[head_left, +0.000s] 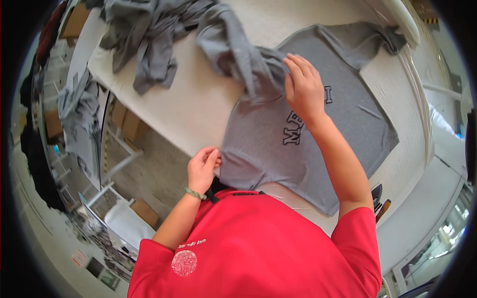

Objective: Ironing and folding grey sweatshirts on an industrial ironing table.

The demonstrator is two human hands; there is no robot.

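Note:
A grey sweatshirt (343, 134) with black-outlined lettering on its front lies spread over the white-covered table (194, 116). One sleeve (233, 54) is bunched and bends back across the cloth; the other, with a darker cuff, reaches to the far right. At the garment's near left corner, my left hand (201, 168) pinches the edge of the fabric. My right hand (304, 89) is over the upper part of the sweatshirt beside the bunched sleeve, its fingers stretched out. Whether its palm presses on the cloth I cannot tell.
Crumpled grey garments (154, 35) are heaped at the table's far left. More grey clothing (79, 119) hangs over a stand on the left, near cardboard boxes (129, 119). By my right elbow is a dark pointed object (376, 192) next to a wooden handle (383, 210).

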